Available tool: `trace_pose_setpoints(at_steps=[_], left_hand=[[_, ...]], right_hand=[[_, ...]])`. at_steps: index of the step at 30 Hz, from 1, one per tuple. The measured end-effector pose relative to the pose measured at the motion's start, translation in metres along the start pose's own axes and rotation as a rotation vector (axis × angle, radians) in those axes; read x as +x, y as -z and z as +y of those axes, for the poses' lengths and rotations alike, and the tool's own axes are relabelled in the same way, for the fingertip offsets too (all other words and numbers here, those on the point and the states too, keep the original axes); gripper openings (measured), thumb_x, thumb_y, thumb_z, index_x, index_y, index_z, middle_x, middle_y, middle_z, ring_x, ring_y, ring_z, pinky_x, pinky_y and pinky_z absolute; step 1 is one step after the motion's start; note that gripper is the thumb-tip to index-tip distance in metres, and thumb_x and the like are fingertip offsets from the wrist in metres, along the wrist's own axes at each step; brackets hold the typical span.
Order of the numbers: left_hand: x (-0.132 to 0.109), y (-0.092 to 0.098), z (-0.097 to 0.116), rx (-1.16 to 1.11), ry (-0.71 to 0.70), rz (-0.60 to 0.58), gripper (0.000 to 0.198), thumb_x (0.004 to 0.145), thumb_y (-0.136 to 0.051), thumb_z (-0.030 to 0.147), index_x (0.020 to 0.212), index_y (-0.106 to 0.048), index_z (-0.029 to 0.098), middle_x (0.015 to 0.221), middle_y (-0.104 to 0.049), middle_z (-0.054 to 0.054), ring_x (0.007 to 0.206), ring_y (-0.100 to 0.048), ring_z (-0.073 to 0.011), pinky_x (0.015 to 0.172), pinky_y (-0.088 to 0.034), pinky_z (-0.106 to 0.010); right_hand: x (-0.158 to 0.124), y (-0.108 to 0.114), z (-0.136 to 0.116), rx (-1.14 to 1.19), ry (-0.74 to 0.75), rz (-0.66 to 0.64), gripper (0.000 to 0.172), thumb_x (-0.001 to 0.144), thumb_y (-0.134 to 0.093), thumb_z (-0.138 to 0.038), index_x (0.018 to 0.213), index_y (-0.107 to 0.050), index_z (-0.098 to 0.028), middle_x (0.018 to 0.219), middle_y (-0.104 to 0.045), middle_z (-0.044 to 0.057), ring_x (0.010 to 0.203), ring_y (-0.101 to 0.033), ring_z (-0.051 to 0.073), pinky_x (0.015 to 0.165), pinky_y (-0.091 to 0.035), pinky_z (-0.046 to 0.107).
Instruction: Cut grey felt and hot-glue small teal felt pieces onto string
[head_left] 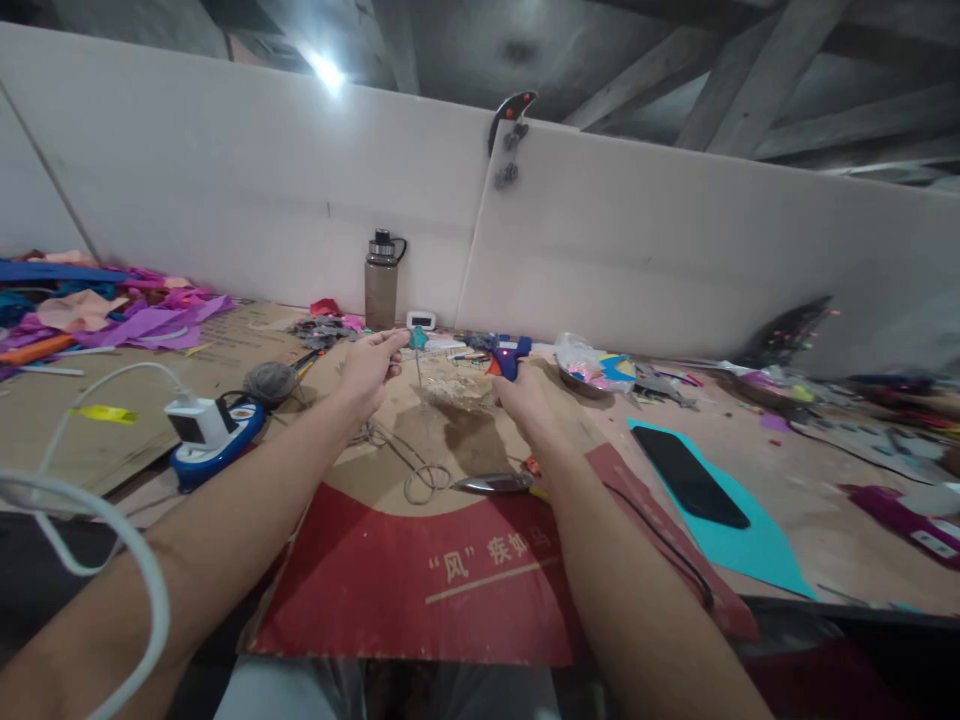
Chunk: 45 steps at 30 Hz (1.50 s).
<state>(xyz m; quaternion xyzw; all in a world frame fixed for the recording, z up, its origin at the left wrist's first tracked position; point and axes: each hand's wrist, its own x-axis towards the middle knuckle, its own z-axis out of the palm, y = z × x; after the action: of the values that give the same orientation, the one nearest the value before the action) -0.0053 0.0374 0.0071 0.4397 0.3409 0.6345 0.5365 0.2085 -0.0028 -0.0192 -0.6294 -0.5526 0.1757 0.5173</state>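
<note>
My left hand [373,370] pinches a small teal piece [418,339] with a thin stem hanging below it. My right hand [521,390] is wrapped round the handle of a blue glue gun [510,355], whose nozzle points left toward the teal piece, with a gap between them. Under both hands lies a red and brown cardboard sheet [420,580] with clear glue residue [454,390] on its far part. Scissors [491,484] and a loop of grey cord [426,484] rest on the cardboard.
A bottle [382,285] stands at the back by the white partition [262,190]. At left are a blue power strip [217,447] and grey yarn [271,382]; at right, a black phone [690,476] on teal sheet and a bowl [589,384] of scraps.
</note>
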Motion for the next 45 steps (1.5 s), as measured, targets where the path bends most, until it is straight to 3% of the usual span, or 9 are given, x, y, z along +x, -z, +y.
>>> trace_pose_setpoints(at_steps=[3,10,19,30,45], left_hand=[[0.003,0.003,0.000,-0.008,0.008,0.016,0.024,0.057,-0.078,0.026,0.073,-0.064,0.013,0.056,-0.051,0.003,0.043,-0.038,-0.0030,0.036,-0.022,-0.016],[0.006,0.005,0.000,-0.049,0.007,0.008,0.021,0.059,-0.078,0.024,0.067,-0.062,0.012,0.054,-0.049,0.004,0.042,-0.037,-0.0026,0.035,-0.021,-0.015],[0.004,0.003,0.002,-0.051,0.033,0.003,0.019,0.060,-0.076,0.022,0.070,-0.065,0.012,0.061,-0.056,0.001,0.044,-0.039,-0.0017,0.034,-0.023,-0.013],[0.000,-0.001,-0.001,-0.003,0.038,-0.010,0.028,0.054,-0.080,0.027,0.073,-0.067,0.011,0.068,-0.061,-0.002,0.047,-0.040,-0.0025,0.036,-0.023,-0.014],[-0.003,-0.003,0.000,0.034,0.007,-0.010,0.030,0.053,-0.081,0.029,0.072,-0.067,0.011,0.068,-0.060,-0.003,0.048,-0.039,-0.0035,0.038,-0.023,-0.015]], right_hand=[[-0.010,-0.003,-0.019,0.221,-0.040,-0.038,0.030,0.067,-0.050,-0.022,0.096,-0.055,-0.022,0.078,-0.063,0.002,0.058,-0.059,0.016,0.056,-0.045,0.028],[-0.029,-0.007,-0.039,0.456,0.135,-0.212,0.022,0.071,-0.054,-0.028,0.092,-0.053,-0.022,0.086,-0.063,0.001,0.056,-0.052,0.011,0.056,-0.046,0.028],[-0.024,-0.012,-0.025,0.245,0.281,-0.201,0.029,0.078,-0.056,-0.036,0.101,-0.060,-0.019,0.083,-0.064,0.003,0.060,-0.051,0.014,0.061,-0.043,0.030],[-0.023,-0.016,-0.025,0.176,0.323,-0.191,0.037,0.079,-0.055,-0.032,0.113,-0.053,-0.019,0.084,-0.062,0.004,0.073,-0.055,0.019,0.069,-0.046,0.033],[-0.027,-0.013,-0.032,0.083,0.339,-0.150,0.034,0.078,-0.055,-0.030,0.110,-0.054,-0.018,0.088,-0.062,0.006,0.072,-0.054,0.019,0.071,-0.044,0.033]])
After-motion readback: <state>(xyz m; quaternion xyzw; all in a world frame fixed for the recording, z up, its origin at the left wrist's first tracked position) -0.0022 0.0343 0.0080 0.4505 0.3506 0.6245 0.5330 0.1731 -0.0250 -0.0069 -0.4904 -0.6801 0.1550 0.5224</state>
